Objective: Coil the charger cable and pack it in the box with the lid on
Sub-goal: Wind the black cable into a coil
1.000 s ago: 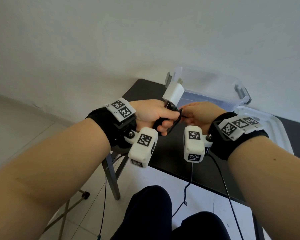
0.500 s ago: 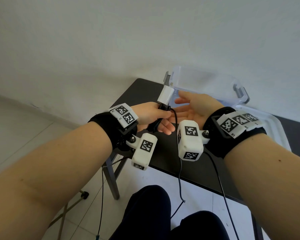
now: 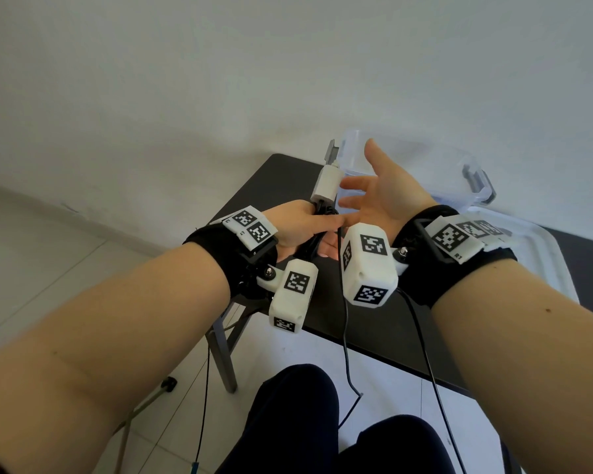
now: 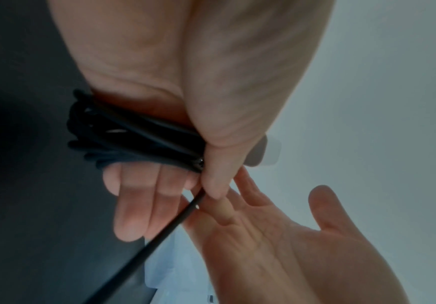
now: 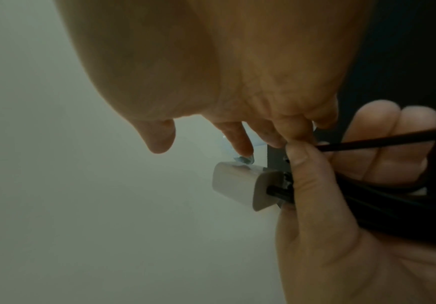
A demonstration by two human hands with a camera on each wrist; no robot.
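Nearest, the loose tail of the black charger cable is hanging down past the counter edge toward the person's knees, not yet wound in. Just above it, the left hand is clutching the wound loops, thumb pinning the strand where it leaves the bundle (the left wrist view shows this best), with the white charger plug sticking up beyond the fingers. The right hand is lying spread, palm up and holding nothing, its fingers just beside the plug. Farther back, the clear box is standing uncovered on the counter with its lid lying beside it.

The likely trouble: with only one thumb holding the bundle, the springy loops could slacken and spill if that pinch is easing while the right hand is reaching for the tail. The dangling end could also be snagging on the counter edge.
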